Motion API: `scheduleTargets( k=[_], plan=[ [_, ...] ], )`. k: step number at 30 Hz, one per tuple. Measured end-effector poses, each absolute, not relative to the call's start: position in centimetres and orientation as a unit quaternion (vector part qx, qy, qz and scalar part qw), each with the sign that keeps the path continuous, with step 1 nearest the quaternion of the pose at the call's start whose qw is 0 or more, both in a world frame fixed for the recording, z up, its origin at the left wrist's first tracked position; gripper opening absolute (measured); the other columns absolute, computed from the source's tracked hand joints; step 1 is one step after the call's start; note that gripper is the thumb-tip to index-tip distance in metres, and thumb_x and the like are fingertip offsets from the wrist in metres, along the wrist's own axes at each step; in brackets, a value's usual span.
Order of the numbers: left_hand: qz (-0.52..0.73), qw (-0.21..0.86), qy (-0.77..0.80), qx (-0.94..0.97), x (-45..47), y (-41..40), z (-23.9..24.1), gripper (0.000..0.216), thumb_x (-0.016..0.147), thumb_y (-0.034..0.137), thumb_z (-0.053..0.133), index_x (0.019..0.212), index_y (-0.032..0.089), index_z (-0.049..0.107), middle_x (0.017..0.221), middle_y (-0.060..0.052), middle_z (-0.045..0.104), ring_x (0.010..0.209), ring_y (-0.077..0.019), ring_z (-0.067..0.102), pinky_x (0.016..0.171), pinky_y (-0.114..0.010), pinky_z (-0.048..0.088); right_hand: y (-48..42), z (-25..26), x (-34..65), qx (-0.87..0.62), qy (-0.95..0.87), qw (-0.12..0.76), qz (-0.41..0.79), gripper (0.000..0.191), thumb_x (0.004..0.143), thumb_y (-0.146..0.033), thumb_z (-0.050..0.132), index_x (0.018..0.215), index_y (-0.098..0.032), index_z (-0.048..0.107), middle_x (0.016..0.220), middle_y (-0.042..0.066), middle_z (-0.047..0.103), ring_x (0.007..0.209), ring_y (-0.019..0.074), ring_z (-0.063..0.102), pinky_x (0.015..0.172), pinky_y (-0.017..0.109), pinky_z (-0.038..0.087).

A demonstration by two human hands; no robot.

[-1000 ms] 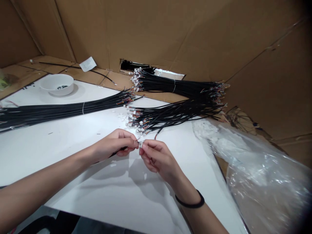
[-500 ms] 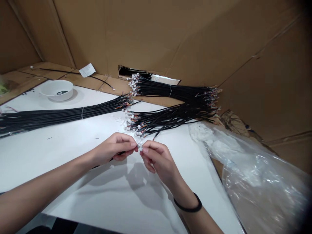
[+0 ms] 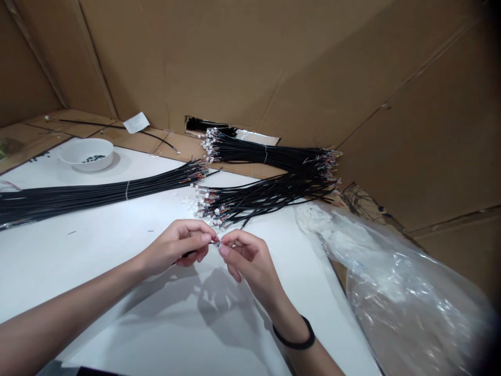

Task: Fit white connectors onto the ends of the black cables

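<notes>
My left hand (image 3: 178,245) is closed in a pinch around a black cable (image 3: 188,254), close to its end. Thin wires (image 3: 213,242) stick out past the thumb toward the other hand. My right hand (image 3: 250,258), with a black band on the wrist, is also closed, its thumb and forefinger pinching a small whitish connector at the wire tips; the fingers hide most of it. Just beyond the hands lies a loose pile of black cables (image 3: 270,198) with white connectors at their near-left ends.
A tied cable bundle (image 3: 250,151) lies behind the pile, another bundle (image 3: 97,196) to the left. A white bowl (image 3: 86,163) holds small dark pieces. A paper label (image 3: 136,122) rests by a single cable. Clear plastic bag (image 3: 399,292) covers the right edge; cardboard walls (image 3: 235,62) enclose the table.
The view has shifted slightly, so the scene sits lower and further left. Both hands stay together at the wire ends; less of the white connector shows between the fingertips.
</notes>
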State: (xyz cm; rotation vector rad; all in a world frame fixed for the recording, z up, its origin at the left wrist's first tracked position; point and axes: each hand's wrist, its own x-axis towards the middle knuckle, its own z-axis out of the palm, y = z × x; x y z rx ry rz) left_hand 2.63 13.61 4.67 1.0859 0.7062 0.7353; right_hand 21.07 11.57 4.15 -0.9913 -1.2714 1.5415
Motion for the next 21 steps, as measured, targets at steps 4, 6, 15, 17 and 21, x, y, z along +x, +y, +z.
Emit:
scheduleTargets(
  k=[4, 6, 15, 17, 21],
  plan=[
    [0.352, 0.736, 0.314, 0.485, 2.63, 13.63, 4.78, 0.026, 0.077, 0.032, 0.074, 0.088, 0.014, 0.060, 0.056, 0.006, 0.053, 0.038, -0.0014, 0.029, 0.036, -0.014, 0.019, 11.57, 4.22, 21.09, -0.413, -0.512, 0.441, 0.610, 0.024, 0.076, -0.036, 0.073, 0.080, -0.016, 0.061, 0.058, -0.006, 0.050, 0.036, 0.0035, 0.038, 0.034, 0.017, 0.026],
    [0.358, 0.735, 0.312, 0.483, 2.63, 13.63, 4.78, 0.024, 0.076, 0.029, 0.075, 0.088, 0.014, 0.059, 0.056, 0.007, 0.052, 0.039, -0.0011, 0.030, 0.035, -0.013, 0.020, 11.48, 4.41, 21.07, -0.425, -0.513, 0.434, 0.606, 0.024, 0.078, -0.037, 0.071, 0.081, -0.016, 0.060, 0.057, -0.006, 0.050, 0.036, 0.0036, 0.038, 0.035, 0.017, 0.026],
    [0.369, 0.743, 0.301, 0.471, 2.61, 13.65, 4.50, 0.021, 0.081, 0.030, 0.072, 0.084, 0.014, 0.057, 0.053, 0.006, 0.052, 0.038, -0.0007, 0.029, 0.034, -0.010, 0.020, 11.37, 4.20, 20.75, -0.428, -0.525, 0.430, 0.597, 0.033, 0.075, -0.045, 0.074, 0.080, -0.016, 0.060, 0.053, -0.007, 0.048, 0.036, 0.0044, 0.037, 0.034, 0.019, 0.026],
    [0.368, 0.748, 0.295, 0.468, 2.65, 13.65, 4.46, 0.022, 0.081, 0.030, 0.072, 0.084, 0.015, 0.057, 0.053, 0.007, 0.051, 0.037, -0.0004, 0.029, 0.033, -0.010, 0.020, 11.41, 4.05, 20.77, -0.420, -0.533, 0.434, 0.593, 0.031, 0.076, -0.044, 0.074, 0.081, -0.016, 0.060, 0.053, -0.007, 0.046, 0.036, 0.0043, 0.036, 0.034, 0.019, 0.025],
    [0.366, 0.756, 0.287, 0.461, 2.74, 13.65, 4.49, 0.024, 0.081, 0.032, 0.071, 0.083, 0.015, 0.055, 0.055, 0.006, 0.052, 0.037, 0.0002, 0.027, 0.033, -0.009, 0.019, 11.44, 3.71, 20.92, -0.402, -0.549, 0.450, 0.578, 0.027, 0.080, -0.041, 0.071, 0.086, -0.017, 0.060, 0.059, -0.006, 0.049, 0.037, 0.0038, 0.035, 0.034, 0.020, 0.026]
  ],
)
